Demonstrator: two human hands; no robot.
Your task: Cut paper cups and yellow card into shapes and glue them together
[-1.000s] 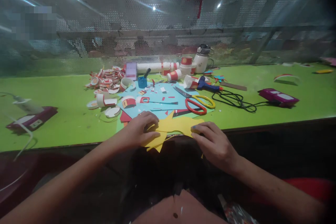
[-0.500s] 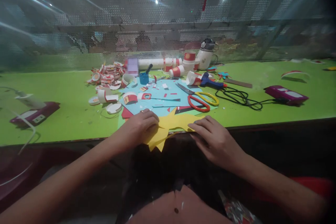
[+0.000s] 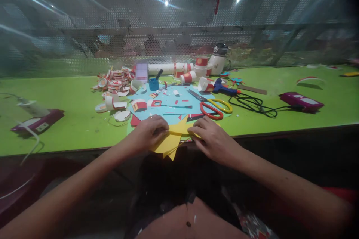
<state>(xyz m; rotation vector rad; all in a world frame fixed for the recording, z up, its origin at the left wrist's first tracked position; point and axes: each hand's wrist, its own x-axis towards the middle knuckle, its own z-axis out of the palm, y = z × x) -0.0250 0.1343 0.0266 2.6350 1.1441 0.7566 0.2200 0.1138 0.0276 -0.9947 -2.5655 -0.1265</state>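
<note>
Yellow paper [image 3: 171, 144] with cut, pointed edges lies between my hands at the table's front edge, part of it hanging over. My left hand [image 3: 155, 131] pinches it on the left side. The fingers of my right hand [image 3: 209, 136] are closed on its right part, close to the middle. Just beyond are scissors [image 3: 212, 108] with one red and one yellow handle, resting on light blue paper [image 3: 168, 99] scattered with scraps. Cut pieces of paper cup [image 3: 139, 105] lie on the blue sheet too.
A heap of cut cup pieces [image 3: 116, 78] stands back left, beside a small blue pot [image 3: 154, 84]. Paper cups [image 3: 201, 65], a flask [image 3: 218, 59] and a blue glue gun [image 3: 224, 87] are behind the scissors. Purple power blocks [image 3: 301, 101] with cables sit right and left.
My right hand has moved left along the yellow paper, nearer my left hand. The paper's right part now looks folded or bent inward. My left hand keeps its hold.
</note>
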